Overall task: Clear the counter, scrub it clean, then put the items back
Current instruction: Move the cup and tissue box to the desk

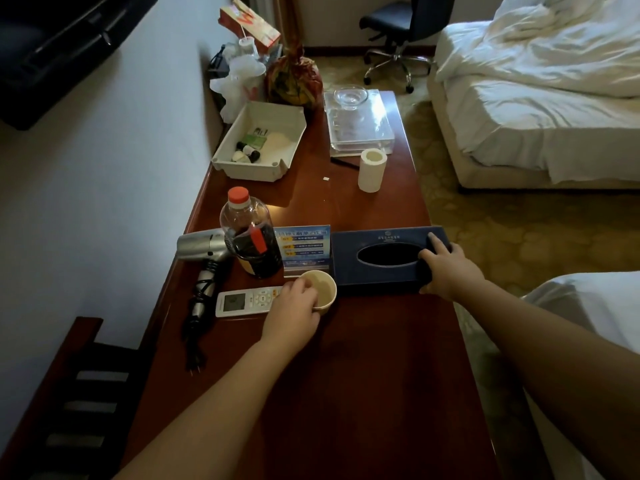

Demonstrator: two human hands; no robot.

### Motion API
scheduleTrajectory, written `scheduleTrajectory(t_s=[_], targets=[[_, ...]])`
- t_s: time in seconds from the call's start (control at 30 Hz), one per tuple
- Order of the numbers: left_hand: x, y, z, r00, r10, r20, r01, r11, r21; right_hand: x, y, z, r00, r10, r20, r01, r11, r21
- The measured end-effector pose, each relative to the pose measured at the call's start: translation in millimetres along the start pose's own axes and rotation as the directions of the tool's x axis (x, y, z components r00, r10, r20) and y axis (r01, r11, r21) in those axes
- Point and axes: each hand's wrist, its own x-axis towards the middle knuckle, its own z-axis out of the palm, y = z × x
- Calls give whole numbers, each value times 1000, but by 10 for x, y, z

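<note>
On the dark red wooden counter (363, 375), my left hand (294, 310) grips a small paper cup (323, 289) by its near rim. My right hand (446, 268) holds the right end of a dark blue tissue box (377, 258), fingers over its top and thumb on the near side. A white remote control (242, 301) lies just left of the cup. Behind the cup stand a blue information card (302, 247) and a bottle of dark liquid with a red cap (251, 237). A silver hair dryer (204, 249) with its black cord lies at the left edge.
Farther back sit a white tray of small items (287, 119), a toilet paper roll (371, 169), a clear acrylic tray with a glass bowl (360, 129), a wrapped bundle (294, 77) and plastic bags. A bed (540, 109) stands right, an office chair (398, 32) beyond, a wooden rack (79, 393) at left.
</note>
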Motion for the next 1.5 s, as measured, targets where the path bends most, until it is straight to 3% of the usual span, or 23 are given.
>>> scheduleTrajectory(t_s=[0.3, 0.47, 0.53, 0.63, 0.9, 1.1, 1.27, 1.4, 1.5], targets=[[-96, 50, -102, 1000, -7, -19, 8, 998, 55, -156, -22, -18, 999, 48, 25, -49, 998, 32], [-351, 121, -238, 995, -44, -94, 45, 999, 7, -481, -105, -77, 989, 16, -150, 7, 989, 149], [-510, 165, -296, 986, -89, -140, 86, 996, -25, -646, -189, -106, 976, -21, -217, 66, 977, 203], [-784, 232, -377, 969, -196, -153, 180, 977, -111, -944, -333, -149, 976, -74, -204, 135, 945, 299], [-1952, 524, -495, 886, -463, -39, 440, 863, -250, -2033, -621, -105, 944, -256, -210, 317, 883, 347], [-3099, 825, -441, 804, -586, -95, 532, 783, -323, -2966, -736, 88, 887, -422, -189, 462, 825, 324], [-4118, 956, -313, 676, -722, -149, 622, 667, -409, -3674, -921, 321, 824, -544, -160, 566, 780, 267], [-4915, 951, -271, 576, -806, -136, 676, 563, -476, -4144, -1184, 450, 741, -661, -117, 667, 705, 240], [-5471, 967, -277, 494, -859, -133, 712, 488, -505, -4495, -1461, 516, 639, -765, -79, 761, 614, 212]])
